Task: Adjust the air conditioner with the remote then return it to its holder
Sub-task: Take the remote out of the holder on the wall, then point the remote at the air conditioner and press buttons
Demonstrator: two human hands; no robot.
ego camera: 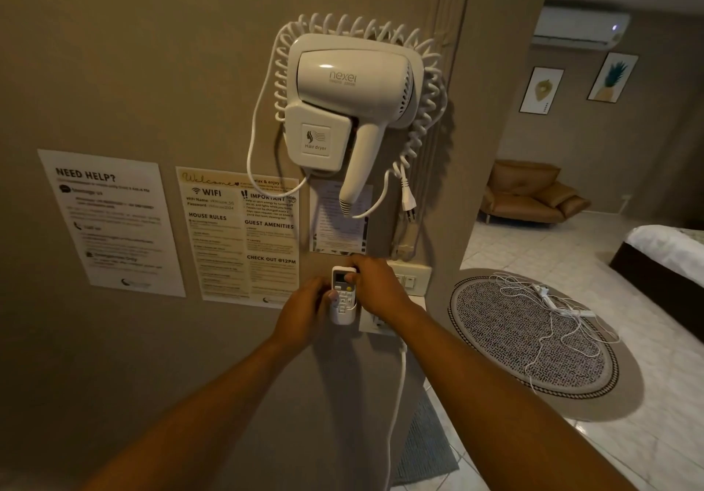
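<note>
A small white remote with a grey screen and a yellow button stands upright in a white wall holder low on the beige wall. My right hand grips the remote's top and right side. My left hand touches the left side of the holder and the remote's lower part, fingers curled. The white air conditioner hangs high on the far wall at the upper right, with a small light lit on it.
A white wall hair dryer with a coiled cord hangs above my hands. Printed notices are stuck to the wall at left. A switch plate sits right of the remote. A round rug with cables, a bed and a brown sofa lie right.
</note>
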